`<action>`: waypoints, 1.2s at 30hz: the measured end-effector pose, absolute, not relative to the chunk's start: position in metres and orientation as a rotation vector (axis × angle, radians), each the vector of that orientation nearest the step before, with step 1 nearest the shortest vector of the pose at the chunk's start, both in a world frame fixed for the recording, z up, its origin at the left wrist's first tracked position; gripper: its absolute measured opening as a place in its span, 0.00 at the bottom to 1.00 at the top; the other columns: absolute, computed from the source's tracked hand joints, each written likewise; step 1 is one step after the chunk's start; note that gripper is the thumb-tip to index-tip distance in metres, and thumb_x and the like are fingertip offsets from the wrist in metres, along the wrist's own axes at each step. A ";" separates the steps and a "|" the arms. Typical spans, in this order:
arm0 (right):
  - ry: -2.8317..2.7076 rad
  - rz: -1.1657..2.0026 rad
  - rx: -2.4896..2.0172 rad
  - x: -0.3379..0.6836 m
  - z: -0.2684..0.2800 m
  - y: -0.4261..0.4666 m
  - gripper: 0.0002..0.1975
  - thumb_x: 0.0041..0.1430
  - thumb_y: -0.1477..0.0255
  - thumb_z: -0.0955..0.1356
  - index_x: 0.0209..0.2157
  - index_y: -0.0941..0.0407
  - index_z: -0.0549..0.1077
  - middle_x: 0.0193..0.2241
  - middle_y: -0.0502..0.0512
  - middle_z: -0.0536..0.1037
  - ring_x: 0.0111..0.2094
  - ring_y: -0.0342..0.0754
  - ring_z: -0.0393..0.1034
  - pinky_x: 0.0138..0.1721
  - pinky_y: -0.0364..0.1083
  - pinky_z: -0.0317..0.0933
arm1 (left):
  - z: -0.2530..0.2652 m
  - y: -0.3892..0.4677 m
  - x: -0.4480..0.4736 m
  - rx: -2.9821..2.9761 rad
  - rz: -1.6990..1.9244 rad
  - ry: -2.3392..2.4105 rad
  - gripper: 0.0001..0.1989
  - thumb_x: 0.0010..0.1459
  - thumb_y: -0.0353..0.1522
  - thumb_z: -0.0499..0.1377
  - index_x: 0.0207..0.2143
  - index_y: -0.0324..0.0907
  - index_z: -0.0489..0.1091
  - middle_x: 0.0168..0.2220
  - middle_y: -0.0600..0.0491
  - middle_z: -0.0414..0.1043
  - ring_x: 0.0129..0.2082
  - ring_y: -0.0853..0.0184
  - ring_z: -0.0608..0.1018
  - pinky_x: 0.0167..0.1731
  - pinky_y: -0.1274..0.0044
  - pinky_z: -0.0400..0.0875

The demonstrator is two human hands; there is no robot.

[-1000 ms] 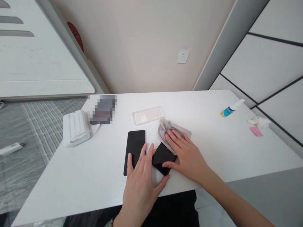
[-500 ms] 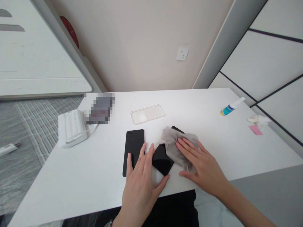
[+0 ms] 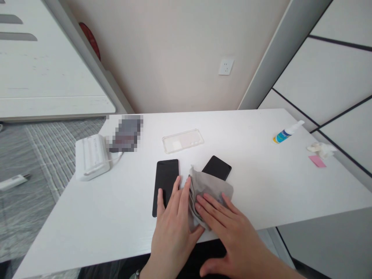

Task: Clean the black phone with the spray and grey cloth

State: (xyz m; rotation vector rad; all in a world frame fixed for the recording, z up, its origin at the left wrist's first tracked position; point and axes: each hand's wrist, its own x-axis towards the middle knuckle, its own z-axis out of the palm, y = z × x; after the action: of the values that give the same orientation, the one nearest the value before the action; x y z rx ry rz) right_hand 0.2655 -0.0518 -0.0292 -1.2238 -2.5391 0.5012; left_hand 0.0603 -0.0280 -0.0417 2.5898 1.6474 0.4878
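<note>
White box (image 3: 92,156) sits at the table's (image 3: 87,228) 9 o'clock edge, blurred item at its 2 o'clock. Clear case (image 3: 182,140) lies at 12 from my hands. My left hand (image 3: 171,224) is flat, fingers spread, gripping nothing, fingertips on the upright black phone (image 3: 165,182). At its 3 o'clock my right hand (image 3: 229,228) lies flat and open, pressing the grey cloth (image 3: 207,193) onto the tilted black phone (image 3: 217,167); only the phone's far end shows. Spray bottle (image 3: 286,132) lies at 2 o'clock, pink slip (image 3: 316,161) beyond it.

Grey cloth (image 3: 210,186), seemingly black phone (image 3: 217,167)
</note>
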 end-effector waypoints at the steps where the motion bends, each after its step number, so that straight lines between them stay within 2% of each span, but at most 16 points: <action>1: -2.542 0.474 -1.250 0.273 -0.030 -0.055 0.53 0.60 0.36 0.64 0.74 0.55 0.52 0.71 0.59 0.60 0.71 0.60 0.57 0.73 0.62 0.47 | -0.041 -0.028 0.061 2.586 0.484 1.642 0.47 0.61 0.31 0.60 0.75 0.35 0.38 0.72 0.37 0.58 0.74 0.47 0.57 0.70 0.47 0.50; 6: -2.501 0.228 -1.481 0.310 -0.030 -0.028 0.44 0.68 0.43 0.63 0.74 0.56 0.54 0.71 0.60 0.61 0.71 0.61 0.57 0.72 0.67 0.50 | -0.039 -0.026 0.062 2.548 0.563 1.622 0.43 0.66 0.39 0.61 0.74 0.35 0.42 0.69 0.38 0.63 0.74 0.50 0.58 0.72 0.49 0.44; 9: -2.441 0.136 -1.576 0.310 -0.029 0.005 0.41 0.70 0.45 0.61 0.72 0.58 0.57 0.71 0.61 0.61 0.72 0.61 0.55 0.71 0.68 0.51 | -0.038 -0.026 0.062 2.532 0.566 1.622 0.43 0.66 0.40 0.61 0.74 0.36 0.43 0.69 0.39 0.64 0.74 0.50 0.58 0.72 0.49 0.43; 15: -2.431 0.271 -1.471 0.262 -0.027 0.014 0.51 0.62 0.40 0.66 0.73 0.60 0.55 0.72 0.65 0.56 0.73 0.64 0.51 0.71 0.68 0.50 | -0.043 -0.026 0.059 2.611 0.549 1.626 0.42 0.67 0.40 0.60 0.74 0.35 0.43 0.72 0.40 0.58 0.75 0.51 0.56 0.73 0.53 0.39; 20: -2.526 0.535 -1.225 0.251 -0.029 -0.039 0.57 0.57 0.34 0.65 0.75 0.57 0.50 0.73 0.60 0.55 0.73 0.61 0.53 0.73 0.63 0.48 | -0.045 -0.027 0.058 2.669 0.530 1.635 0.44 0.65 0.36 0.59 0.75 0.32 0.39 0.73 0.39 0.56 0.75 0.50 0.55 0.73 0.54 0.39; 23: -2.544 0.507 -1.279 0.271 -0.030 -0.056 0.52 0.61 0.37 0.64 0.75 0.53 0.49 0.73 0.56 0.57 0.72 0.59 0.54 0.73 0.63 0.46 | -0.043 -0.027 0.059 2.643 0.514 1.612 0.45 0.64 0.35 0.59 0.75 0.33 0.39 0.73 0.40 0.56 0.75 0.50 0.54 0.73 0.54 0.38; 27: -2.475 0.327 -1.470 0.302 -0.031 -0.035 0.43 0.68 0.44 0.63 0.74 0.53 0.54 0.72 0.58 0.59 0.72 0.60 0.55 0.72 0.67 0.49 | -0.041 -0.026 0.061 2.593 0.563 1.615 0.42 0.66 0.39 0.60 0.73 0.34 0.44 0.72 0.40 0.59 0.75 0.53 0.54 0.74 0.57 0.36; 31: -2.393 0.204 -1.603 0.303 -0.027 0.010 0.39 0.71 0.46 0.61 0.71 0.58 0.60 0.71 0.61 0.61 0.72 0.60 0.55 0.72 0.68 0.50 | -0.039 -0.025 0.063 2.552 0.579 1.608 0.42 0.67 0.40 0.60 0.74 0.35 0.43 0.70 0.40 0.62 0.74 0.52 0.58 0.73 0.53 0.41; 36: -2.432 0.291 -1.551 0.263 -0.021 0.019 0.48 0.65 0.40 0.63 0.71 0.63 0.60 0.72 0.64 0.58 0.73 0.62 0.51 0.72 0.67 0.49 | -0.042 -0.026 0.060 2.554 0.547 1.623 0.41 0.66 0.37 0.59 0.74 0.35 0.42 0.72 0.39 0.59 0.74 0.52 0.57 0.72 0.52 0.46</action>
State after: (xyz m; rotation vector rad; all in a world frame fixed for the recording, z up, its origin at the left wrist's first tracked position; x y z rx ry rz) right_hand 0.2634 0.0185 -0.0213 -1.5510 -2.4315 0.2908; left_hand 0.0605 -0.0258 -0.0416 2.5544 1.6227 0.5467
